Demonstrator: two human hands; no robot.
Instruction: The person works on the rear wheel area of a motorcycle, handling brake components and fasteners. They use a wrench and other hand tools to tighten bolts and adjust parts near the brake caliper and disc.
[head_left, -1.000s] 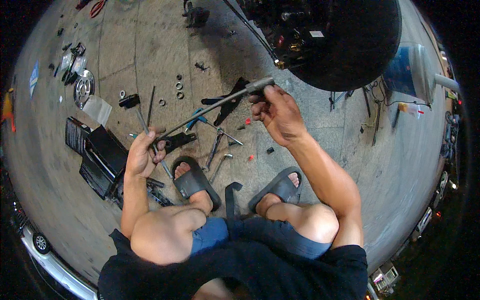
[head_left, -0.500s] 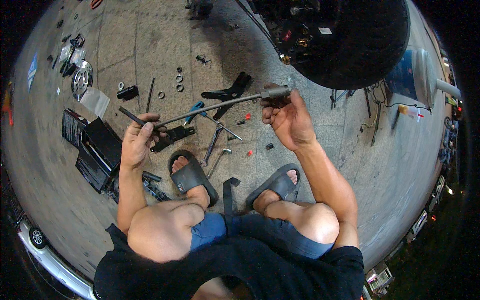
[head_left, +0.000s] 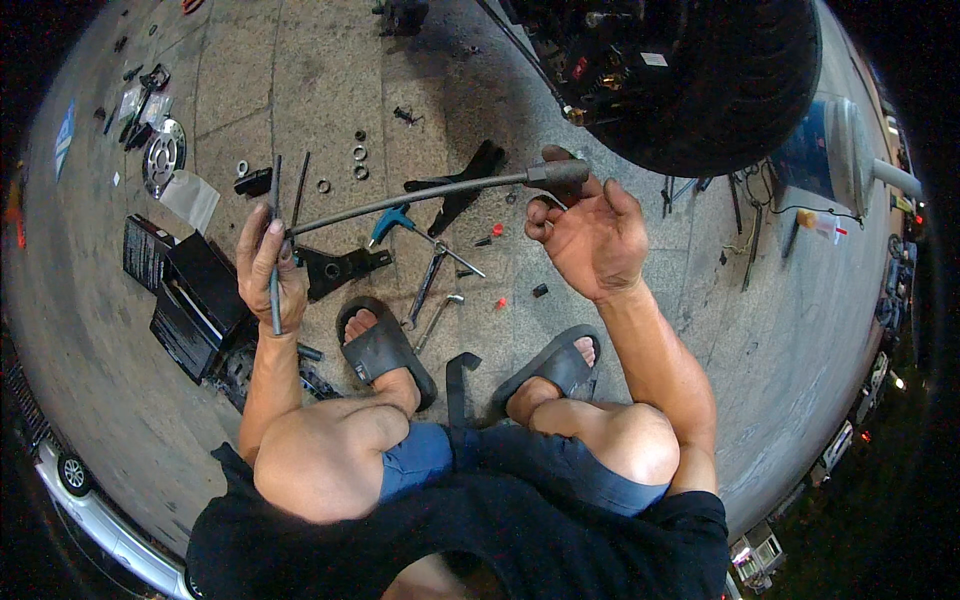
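A long T-handle socket wrench [head_left: 410, 200] spans the space between my hands, its shaft slanting up to the right. My left hand [head_left: 262, 290] is closed at the T end, fingers around the junction of crossbar and shaft. The crossbar now stands nearly upright across that hand. Palm up, my right hand [head_left: 600, 245] carries the socket end loosely on its curled fingers, the thumb held away from the metal. Below the shaft lie a blue-handled T-shaped tool [head_left: 392, 223], a wrench [head_left: 425, 290] and black metal brackets [head_left: 345, 272].
A large black tyre [head_left: 740, 90] fills the upper right, with a blue drum-like container [head_left: 815, 150] beside it. Nuts [head_left: 360, 153], an open black box [head_left: 200, 300] and a slotted metal disc [head_left: 165, 158] lie left. My sandalled feet [head_left: 385, 350] flank more tools.
The T-handle socket wrench has turned about its shaft, so its crossbar went from slanting to nearly upright. My right thumb has come off the socket end, and that hand has opened somewhat.
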